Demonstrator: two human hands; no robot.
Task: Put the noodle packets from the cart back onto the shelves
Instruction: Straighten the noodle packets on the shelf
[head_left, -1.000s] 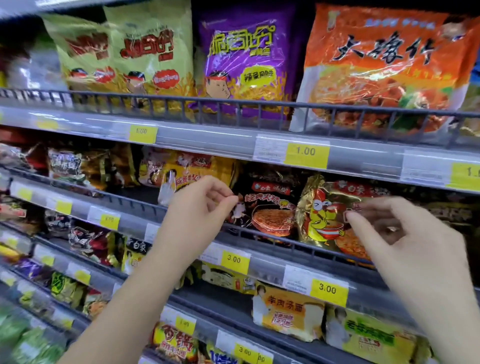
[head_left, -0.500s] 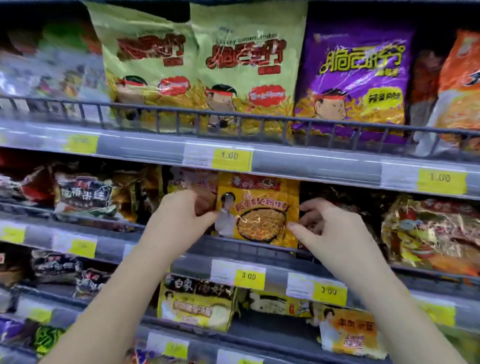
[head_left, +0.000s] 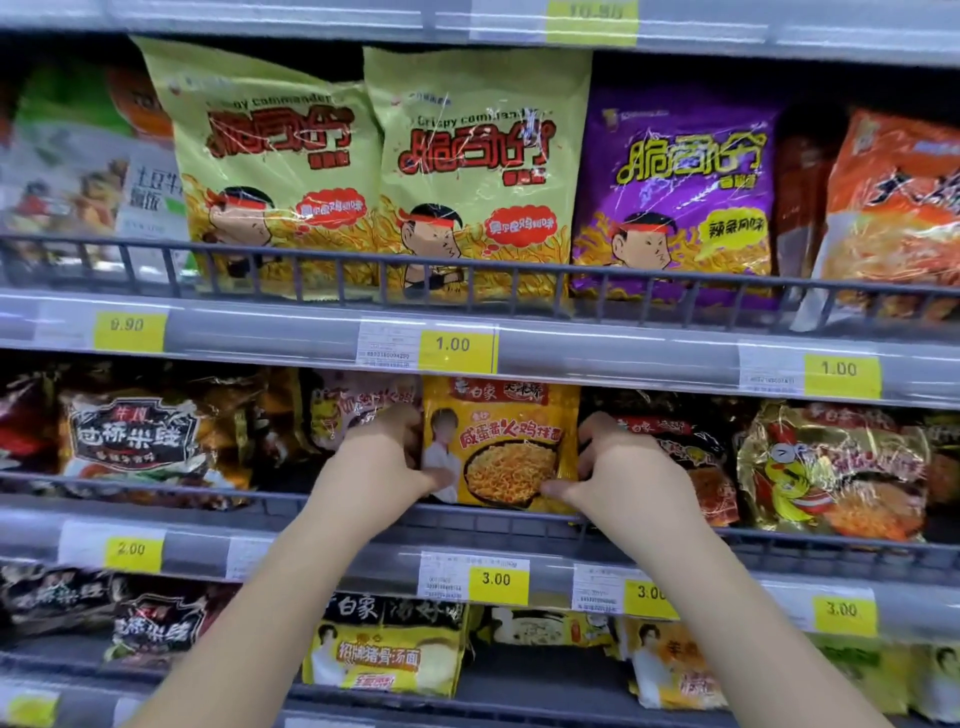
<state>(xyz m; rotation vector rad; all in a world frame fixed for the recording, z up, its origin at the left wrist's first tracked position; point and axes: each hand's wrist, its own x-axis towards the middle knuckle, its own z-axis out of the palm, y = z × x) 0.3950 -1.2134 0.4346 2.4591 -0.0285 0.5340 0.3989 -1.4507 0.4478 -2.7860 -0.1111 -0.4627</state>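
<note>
A shop aisle: railed shelves (head_left: 467, 332) stacked with noodle packets (head_left: 478, 171), yellow price tags (head_left: 457, 345) reading 1.00 and 3.00.

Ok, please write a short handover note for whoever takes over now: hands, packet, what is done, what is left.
Left hand grips the left edge of the yellow packet; right hand pinches its lower right edge.
The packet stands upright on the middle shelf behind the rail, between a pink packet and a dark packet.
Done: packet is on the shelf.
Left: let go; the cart is out of view, so remaining packets are unknown.
</note>
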